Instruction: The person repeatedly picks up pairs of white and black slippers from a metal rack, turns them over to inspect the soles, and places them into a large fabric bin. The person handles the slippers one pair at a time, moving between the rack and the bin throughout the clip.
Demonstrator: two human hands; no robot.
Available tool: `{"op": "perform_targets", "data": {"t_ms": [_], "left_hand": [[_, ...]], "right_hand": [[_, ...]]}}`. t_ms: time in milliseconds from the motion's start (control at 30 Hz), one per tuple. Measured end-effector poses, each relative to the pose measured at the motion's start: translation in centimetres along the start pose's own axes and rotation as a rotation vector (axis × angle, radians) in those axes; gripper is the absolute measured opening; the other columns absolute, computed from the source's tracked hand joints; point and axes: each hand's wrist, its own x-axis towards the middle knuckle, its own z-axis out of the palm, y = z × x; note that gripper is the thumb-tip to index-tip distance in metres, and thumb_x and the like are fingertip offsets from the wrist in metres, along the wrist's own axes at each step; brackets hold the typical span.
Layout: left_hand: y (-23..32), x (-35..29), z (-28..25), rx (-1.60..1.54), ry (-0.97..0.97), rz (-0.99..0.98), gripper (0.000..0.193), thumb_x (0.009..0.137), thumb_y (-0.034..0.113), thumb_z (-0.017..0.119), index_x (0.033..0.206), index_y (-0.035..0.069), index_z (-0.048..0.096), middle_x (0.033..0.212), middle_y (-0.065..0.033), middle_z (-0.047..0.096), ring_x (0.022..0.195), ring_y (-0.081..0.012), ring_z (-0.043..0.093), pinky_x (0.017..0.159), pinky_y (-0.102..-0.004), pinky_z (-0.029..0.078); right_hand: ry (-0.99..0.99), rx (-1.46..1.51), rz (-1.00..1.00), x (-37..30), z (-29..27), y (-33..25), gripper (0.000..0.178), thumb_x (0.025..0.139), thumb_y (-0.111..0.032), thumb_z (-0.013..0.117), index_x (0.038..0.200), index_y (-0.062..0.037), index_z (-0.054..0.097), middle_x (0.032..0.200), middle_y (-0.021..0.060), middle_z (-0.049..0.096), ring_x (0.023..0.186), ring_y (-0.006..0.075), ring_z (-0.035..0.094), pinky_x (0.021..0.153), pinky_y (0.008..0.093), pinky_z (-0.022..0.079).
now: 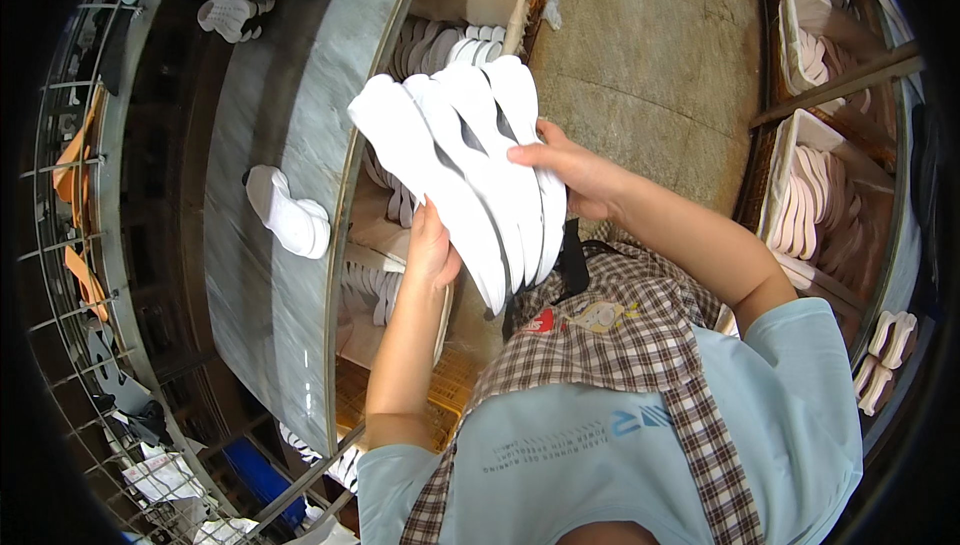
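Note:
Several white shoe soles (455,188), pressed side by side into a slanted stack, are held up in front of my body between both hands. My left hand (432,253) grips the lower left side of the stack, its thumb along the outermost sole. From the right, my right hand (574,171) clasps the other side, with the thumb on top and the fingers partly hidden behind the soles. A small group of white soles (288,213) lies to the left, on a grey marbled tabletop (290,335).
More soles (236,19) rest at the table's far end. Lined bins with soles (450,49) stand beside and below the table's right edge. Across the tiled floor (640,55), further bins of pinkish-white soles (818,203) line the right. A wire rack (75,290) runs along the far left.

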Motion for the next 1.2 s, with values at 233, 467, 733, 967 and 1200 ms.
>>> {"op": "perform_targets", "data": {"t_ms": [233, 467, 733, 967, 1200], "left_hand": [[0.6, 0.1, 0.1, -0.220, -0.142, 0.124, 0.061, 0.089, 0.025, 0.059, 0.135, -0.003, 0.031, 0.132, -0.0152, 0.045, 0.118, -0.0268, 0.049, 0.096, -0.0377, 0.045], [1.6, 2.0, -2.3, -0.234, -0.129, 0.141, 0.070, 0.085, 0.033, 0.063, 0.138, 0.002, 0.030, 0.130, -0.0161, 0.043, 0.116, -0.0270, 0.048, 0.087, -0.0417, 0.052], [4.1, 4.0, -4.7, -0.296, -0.112, 0.258, 0.071, 0.084, 0.035, 0.063, 0.139, 0.004, 0.030, 0.128, -0.0158, 0.043, 0.114, -0.0266, 0.047, 0.084, -0.0419, 0.053], [4.1, 2.3, -4.2, -0.289, -0.123, 0.236, 0.072, 0.083, 0.036, 0.064, 0.139, 0.005, 0.031, 0.126, -0.0156, 0.043, 0.113, -0.0263, 0.047, 0.082, -0.0421, 0.054], [2.7, 0.6, -3.1, -0.179, -0.168, 0.092, 0.073, 0.082, 0.038, 0.064, 0.139, 0.006, 0.031, 0.124, -0.0154, 0.043, 0.111, -0.0259, 0.047, 0.079, -0.0423, 0.055]], "right_hand": [[-0.064, -0.117, -0.337, -1.2, 0.5, -1.0, 0.119, 0.065, -0.032, 0.080, 0.142, 0.0047, -0.003, 0.141, 0.0274, 0.021, 0.132, 0.0354, 0.025, 0.110, 0.0413, 0.022], [-0.129, -0.360, -0.529, -1.5, 1.1, -1.7, 0.121, 0.064, -0.039, 0.080, 0.143, 0.0013, -0.001, 0.143, 0.0233, 0.019, 0.134, 0.0327, 0.022, 0.109, 0.0434, 0.022], [-0.163, -0.564, -0.534, -0.4, 0.4, -1.1, 0.105, 0.069, -0.033, 0.077, 0.139, 0.0082, 0.012, 0.138, 0.0211, 0.029, 0.131, 0.0301, 0.027, 0.108, 0.0393, 0.023], [-0.059, -0.995, -0.802, 2.1, -0.6, -2.1, 0.095, 0.070, -0.029, 0.074, 0.142, -0.0020, 0.018, 0.136, 0.0249, 0.025, 0.133, 0.0342, 0.020, 0.109, 0.0421, 0.021], [-0.041, -1.210, -1.135, 1.7, -2.9, -5.1, 0.056, 0.080, 0.001, 0.054, 0.134, -0.0114, 0.046, 0.136, 0.0090, 0.045, 0.124, 0.0299, 0.043, 0.100, 0.0371, 0.036]]}}
